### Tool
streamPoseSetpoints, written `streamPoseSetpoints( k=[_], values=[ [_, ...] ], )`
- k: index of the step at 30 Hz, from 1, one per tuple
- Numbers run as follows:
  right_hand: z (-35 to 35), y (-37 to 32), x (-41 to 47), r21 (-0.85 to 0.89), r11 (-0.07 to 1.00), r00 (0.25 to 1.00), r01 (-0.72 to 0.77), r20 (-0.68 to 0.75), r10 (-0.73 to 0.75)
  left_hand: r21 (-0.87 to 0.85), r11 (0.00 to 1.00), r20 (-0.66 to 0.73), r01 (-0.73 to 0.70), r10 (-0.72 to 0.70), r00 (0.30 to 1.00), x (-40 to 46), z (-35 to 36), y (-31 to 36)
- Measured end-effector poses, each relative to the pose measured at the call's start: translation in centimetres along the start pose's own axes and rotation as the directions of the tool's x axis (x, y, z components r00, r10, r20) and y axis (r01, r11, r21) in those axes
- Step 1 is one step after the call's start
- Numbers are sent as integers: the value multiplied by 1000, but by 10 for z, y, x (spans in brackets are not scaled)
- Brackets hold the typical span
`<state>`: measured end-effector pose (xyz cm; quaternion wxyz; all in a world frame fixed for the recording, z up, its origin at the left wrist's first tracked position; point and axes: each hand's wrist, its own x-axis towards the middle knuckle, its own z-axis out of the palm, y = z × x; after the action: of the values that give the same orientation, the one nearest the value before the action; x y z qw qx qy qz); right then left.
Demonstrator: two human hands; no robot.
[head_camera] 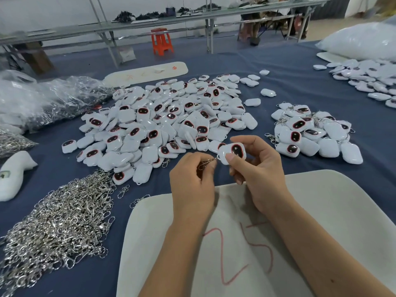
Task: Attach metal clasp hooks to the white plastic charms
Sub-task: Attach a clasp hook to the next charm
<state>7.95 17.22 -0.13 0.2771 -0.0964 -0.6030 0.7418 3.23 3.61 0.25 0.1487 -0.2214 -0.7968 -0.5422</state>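
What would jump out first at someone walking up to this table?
Probably the big heap of white charms with dark, red-rimmed faces in the middle of the blue table, and the glittering pile of metal hooks at front left. In front, the right hand holds one charm while the left hand pinches a hook against it.

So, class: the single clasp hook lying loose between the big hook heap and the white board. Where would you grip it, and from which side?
Pinch the clasp hook across its narrow middle, coming straight down from above: it lies flat on the cloth, clear of the hook heap, so both long sides are free for the fingers.

Orange stool (161, 41) beyond blue table (300, 67)
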Motion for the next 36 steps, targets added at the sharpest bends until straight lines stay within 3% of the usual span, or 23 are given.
streamPoseSetpoints(
  k=[6,9,12,14,16,21,24,26,29,31,33,36],
  values=[
    [-3,-3,2,28,999,1000,-26,4,26,-175,964,2,200,-203,979,1,8,6],
    [-5,-4,6,43,998,989,-52,-134,57,-245,906,70,344,-338,939,5,27,15],
    [-13,-8,14,32,999,945,-4,-328,14,-393,781,184,486,-451,873,20,62,35],
    [-25,-13,20,59,995,909,76,-415,-45,-486,701,276,522,-444,852,34,85,54],
    [-36,-16,24,35,990,893,140,-437,-111,-493,695,315,524,-419,852,44,102,67],
    [-44,-10,22,-385,912,847,140,-431,-312,-257,875,224,410,-358,906,39,104,60],
    [-33,-8,20,-625,742,844,242,-241,-479,-116,928,168,353,-332,928,31,79,39],
    [-17,-5,14,-721,617,868,316,-43,-495,59,947,126,315,-320,939,28,51,21],
    [12,-1,4,-786,472,896,400,228,-380,347,906,-15,241,-252,968,27,4,-7],
    [33,1,4,-831,376,902,411,312,-297,554,806,-77,208,-200,977,28,-22,-22],
    [51,5,7,-914,245,941,322,282,-186,706,683,-44,187,-221,974,30,-33,-29],
    [70,13,14,-984,92,987,151,154,37,764,623,-11,167,-247,969,32,-33,-30]
  ],
)
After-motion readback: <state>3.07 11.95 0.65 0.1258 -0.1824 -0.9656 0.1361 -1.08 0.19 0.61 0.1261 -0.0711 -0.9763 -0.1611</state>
